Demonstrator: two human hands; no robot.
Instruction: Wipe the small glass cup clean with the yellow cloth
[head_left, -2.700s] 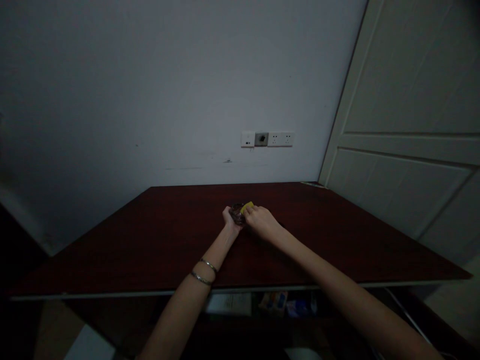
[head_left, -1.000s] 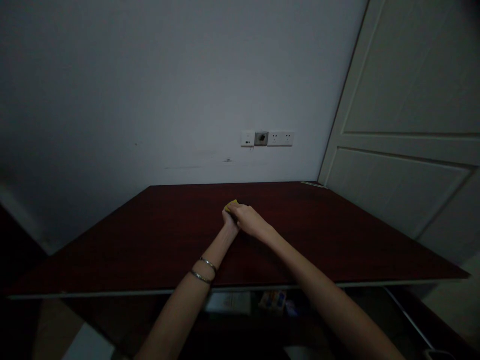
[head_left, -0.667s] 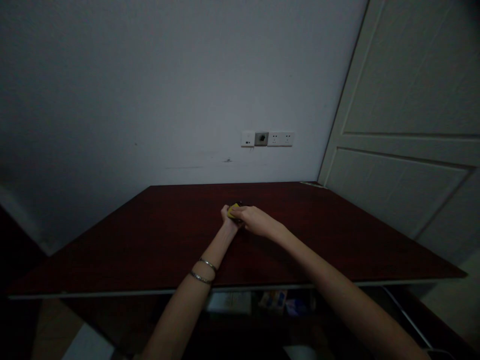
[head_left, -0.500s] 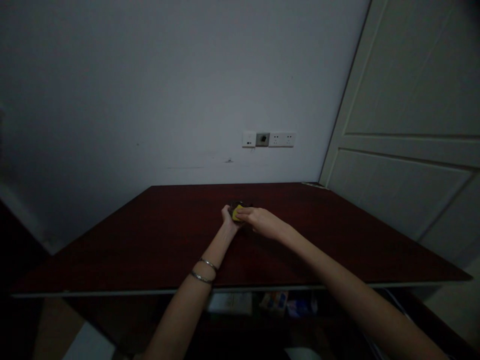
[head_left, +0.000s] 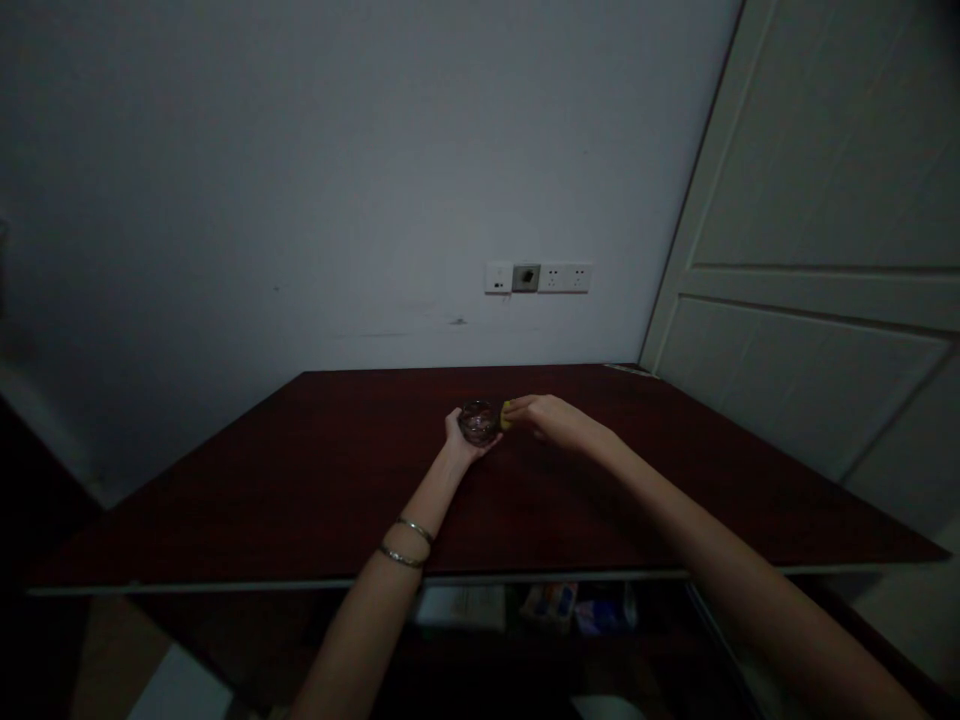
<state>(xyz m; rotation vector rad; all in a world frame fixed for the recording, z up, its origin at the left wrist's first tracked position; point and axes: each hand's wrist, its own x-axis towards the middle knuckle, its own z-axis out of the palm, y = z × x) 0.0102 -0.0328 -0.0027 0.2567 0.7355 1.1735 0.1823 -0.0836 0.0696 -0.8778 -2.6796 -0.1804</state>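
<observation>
My left hand (head_left: 463, 446) is wrapped round a small clear glass cup (head_left: 478, 424), with the thumb on its left side and the fingers underneath and to the right. The round rim of the glass faces up toward me. Just right of the glass, my right hand (head_left: 553, 420) pinches a small yellow sponge (head_left: 506, 414) between thumb and fingers. The sponge is at the glass's right side; whether they touch I cannot tell. Both hands are over the middle of the dark red table (head_left: 315, 480).
Wall sockets (head_left: 551, 278) sit on the pale wall behind the table. A panelled white door (head_left: 810, 250) stands to the right. Under the tabletop's front edge, a shelf holds a white flat item (head_left: 461, 606) and colourful packets (head_left: 551, 604).
My right hand has drawn the sponge to the right, off the front of the glass, which now shows more fully. My left hand stays in place around the glass.
</observation>
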